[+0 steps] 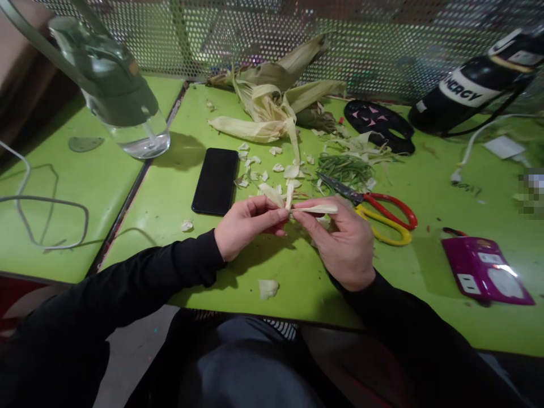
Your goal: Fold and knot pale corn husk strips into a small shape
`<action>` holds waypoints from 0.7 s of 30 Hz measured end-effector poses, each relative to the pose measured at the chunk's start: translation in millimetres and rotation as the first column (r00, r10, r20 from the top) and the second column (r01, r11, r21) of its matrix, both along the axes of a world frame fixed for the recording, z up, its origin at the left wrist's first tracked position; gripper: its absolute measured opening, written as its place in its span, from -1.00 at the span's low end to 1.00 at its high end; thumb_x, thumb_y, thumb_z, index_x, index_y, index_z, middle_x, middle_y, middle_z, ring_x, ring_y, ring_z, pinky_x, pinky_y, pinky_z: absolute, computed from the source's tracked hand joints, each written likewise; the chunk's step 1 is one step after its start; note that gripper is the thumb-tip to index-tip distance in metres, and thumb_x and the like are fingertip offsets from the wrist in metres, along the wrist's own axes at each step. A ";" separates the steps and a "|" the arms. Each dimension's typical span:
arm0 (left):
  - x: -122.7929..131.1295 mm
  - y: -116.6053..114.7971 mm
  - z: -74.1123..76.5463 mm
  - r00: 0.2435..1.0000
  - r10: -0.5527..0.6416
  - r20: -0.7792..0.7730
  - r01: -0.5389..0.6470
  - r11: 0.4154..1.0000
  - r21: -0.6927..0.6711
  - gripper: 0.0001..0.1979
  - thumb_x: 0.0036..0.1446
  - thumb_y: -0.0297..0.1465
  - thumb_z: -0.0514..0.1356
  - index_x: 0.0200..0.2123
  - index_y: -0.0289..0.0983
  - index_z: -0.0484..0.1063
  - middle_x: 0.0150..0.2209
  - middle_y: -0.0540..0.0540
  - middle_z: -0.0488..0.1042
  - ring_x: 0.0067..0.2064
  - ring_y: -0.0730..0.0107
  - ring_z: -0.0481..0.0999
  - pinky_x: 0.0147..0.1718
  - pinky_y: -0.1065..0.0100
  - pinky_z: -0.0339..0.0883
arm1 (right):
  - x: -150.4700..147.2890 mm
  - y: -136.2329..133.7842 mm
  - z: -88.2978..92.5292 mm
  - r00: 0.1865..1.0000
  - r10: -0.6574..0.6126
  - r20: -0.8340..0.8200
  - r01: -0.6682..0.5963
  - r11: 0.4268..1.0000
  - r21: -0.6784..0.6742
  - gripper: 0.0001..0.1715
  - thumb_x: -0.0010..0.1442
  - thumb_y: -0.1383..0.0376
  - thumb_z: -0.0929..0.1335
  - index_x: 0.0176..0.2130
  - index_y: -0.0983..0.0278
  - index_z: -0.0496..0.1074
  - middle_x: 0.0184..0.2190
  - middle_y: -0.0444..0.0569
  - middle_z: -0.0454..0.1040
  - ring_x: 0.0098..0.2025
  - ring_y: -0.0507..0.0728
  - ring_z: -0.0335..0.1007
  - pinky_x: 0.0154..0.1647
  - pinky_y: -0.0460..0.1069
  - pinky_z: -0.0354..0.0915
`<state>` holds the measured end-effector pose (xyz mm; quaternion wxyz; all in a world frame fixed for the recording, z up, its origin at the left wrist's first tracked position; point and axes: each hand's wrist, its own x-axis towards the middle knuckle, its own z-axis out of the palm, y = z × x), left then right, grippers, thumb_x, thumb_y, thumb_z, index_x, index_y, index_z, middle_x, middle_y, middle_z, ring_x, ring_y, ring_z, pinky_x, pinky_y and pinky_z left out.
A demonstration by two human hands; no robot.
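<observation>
My left hand (255, 221) pinches the joined base of several pale corn husk strips (289, 194), which fan out upward and to the sides. A strip pointing right is between the thumb and fingers of my right hand (342, 235). Both sets of fingertips meet close together just above the green table (238, 283). Beyond them lie cut husk scraps (278, 168) and a pile of dried corn husks (263, 107). Scissors with red and yellow handles (385, 218) rest right beside my right hand, their blades against a bundle of green strands (346, 170).
A black phone (215, 181) lies left of the scraps. A clear water bottle (127, 107) stands at the left, near a table seam. At the right are a black bottle (471, 85), a dark palette-like tray (380, 126), a white cable (471, 141) and a purple power strip (487, 269).
</observation>
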<state>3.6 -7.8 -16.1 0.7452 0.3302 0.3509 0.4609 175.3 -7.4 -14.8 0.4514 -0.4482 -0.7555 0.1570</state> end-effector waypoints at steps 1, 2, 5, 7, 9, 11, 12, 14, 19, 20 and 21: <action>-0.3 0.3 -0.4 1.000 0.005 0.001 -0.005 1.000 0.000 -0.78 -0.06 -0.39 0.40 -0.47 -0.39 0.43 -0.52 0.03 0.46 -0.45 0.60 0.45 -0.38 0.49 0.45 | 0.1 0.3 -0.1 1.000 0.009 0.010 -0.009 1.000 0.016 -0.88 0.18 0.34 0.43 -0.22 0.13 0.52 -0.30 -0.15 0.58 -0.23 0.07 0.49 -0.17 0.00 0.38; -0.6 0.8 -0.7 1.000 0.005 -0.001 -0.005 1.000 0.002 -0.79 -0.06 -0.40 0.39 -0.48 -0.39 0.43 -0.51 0.03 0.45 -0.46 0.60 0.44 -0.39 0.49 0.45 | 0.3 0.7 -0.2 1.000 0.016 0.018 -0.017 1.000 0.026 -0.87 0.19 0.35 0.43 -0.22 0.14 0.52 -0.29 -0.16 0.58 -0.22 0.06 0.49 -0.16 -0.01 0.38; -1.4 2.6 -1.3 1.000 -0.001 -0.023 0.001 1.000 0.007 -0.81 -0.05 -0.43 0.38 -0.47 -0.39 0.43 -0.50 0.03 0.45 -0.48 0.62 0.43 -0.39 0.48 0.45 | 0.6 1.6 -0.1 0.999 0.024 0.033 -0.025 0.999 0.031 -0.87 0.19 0.36 0.42 -0.22 0.15 0.50 -0.29 -0.16 0.58 -0.23 0.05 0.48 -0.18 -0.02 0.37; -1.6 3.5 -1.5 0.999 0.000 -0.037 0.000 1.000 0.007 -0.81 -0.05 -0.43 0.37 -0.46 -0.39 0.42 -0.49 0.04 0.45 -0.49 0.63 0.42 -0.39 0.47 0.44 | 0.5 1.6 0.2 0.999 0.021 0.046 -0.023 0.999 0.024 -0.89 0.20 0.36 0.42 -0.23 0.17 0.50 -0.30 -0.16 0.58 -0.24 0.05 0.47 -0.21 -0.03 0.37; -1.6 3.8 -1.7 0.999 0.002 -0.040 -0.001 1.000 0.010 -0.81 -0.05 -0.44 0.37 -0.46 -0.38 0.41 -0.49 0.04 0.44 -0.47 0.62 0.42 -0.38 0.47 0.44 | 0.2 1.3 0.7 0.998 0.016 0.057 -0.017 1.000 0.022 -0.91 0.20 0.35 0.42 -0.23 0.17 0.50 -0.30 -0.15 0.58 -0.24 0.06 0.48 -0.21 -0.02 0.37; -1.7 3.5 -1.9 0.999 -0.003 -0.044 0.004 1.000 0.018 -0.81 -0.04 -0.43 0.37 -0.46 -0.38 0.41 -0.48 0.04 0.44 -0.47 0.62 0.41 -0.38 0.46 0.44 | -0.2 0.9 1.4 0.998 0.016 0.062 -0.017 1.000 0.024 -0.91 0.20 0.34 0.41 -0.23 0.17 0.50 -0.30 -0.14 0.58 -0.24 0.07 0.48 -0.21 -0.01 0.38; -1.8 3.4 -2.0 0.999 -0.005 -0.051 0.006 1.000 0.022 -0.81 -0.04 -0.43 0.37 -0.45 -0.38 0.41 -0.48 0.03 0.44 -0.47 0.62 0.41 -0.38 0.45 0.44 | -0.2 0.7 1.9 0.998 0.018 0.062 -0.020 0.999 0.026 -0.91 0.20 0.34 0.41 -0.23 0.17 0.50 -0.30 -0.14 0.59 -0.24 0.08 0.48 -0.20 0.00 0.38; -2.0 3.2 -1.9 0.997 -0.008 -0.072 0.010 1.000 0.024 -0.81 -0.03 -0.41 0.36 -0.45 -0.38 0.41 -0.47 0.03 0.44 -0.48 0.61 0.41 -0.37 0.44 0.44 | -0.3 0.3 3.2 0.997 0.027 0.069 -0.029 0.999 0.029 -0.90 0.21 0.35 0.40 -0.23 0.16 0.50 -0.29 -0.12 0.59 -0.23 0.10 0.48 -0.19 0.04 0.38; -3.1 4.3 -1.2 0.992 -0.001 -0.126 0.005 0.999 0.033 -0.81 -0.02 -0.41 0.35 -0.45 -0.36 0.39 -0.48 0.05 0.42 -0.48 0.62 0.40 -0.38 0.45 0.43 | -0.5 -0.2 6.3 0.991 0.055 0.124 -0.063 0.997 0.055 -0.87 0.24 0.35 0.38 -0.20 0.14 0.51 -0.27 -0.10 0.60 -0.23 0.14 0.48 -0.17 0.10 0.37; -3.5 4.6 -1.0 0.991 -0.004 -0.133 0.010 0.999 0.041 -0.81 -0.02 -0.41 0.35 -0.45 -0.36 0.39 -0.49 0.06 0.42 -0.49 0.62 0.40 -0.38 0.45 0.43 | -0.6 -0.2 6.7 0.989 0.057 0.133 -0.066 0.996 0.060 -0.86 0.24 0.35 0.37 -0.20 0.14 0.51 -0.27 -0.10 0.60 -0.23 0.14 0.48 -0.17 0.10 0.36; -3.8 4.8 -0.8 0.990 -0.008 -0.138 0.015 0.999 0.048 -0.81 -0.01 -0.41 0.35 -0.44 -0.36 0.39 -0.49 0.06 0.42 -0.50 0.62 0.40 -0.39 0.45 0.43 | -0.6 -0.2 6.9 0.988 0.057 0.141 -0.067 0.996 0.065 -0.87 0.24 0.35 0.37 -0.20 0.14 0.50 -0.27 -0.10 0.60 -0.23 0.14 0.48 -0.18 0.09 0.36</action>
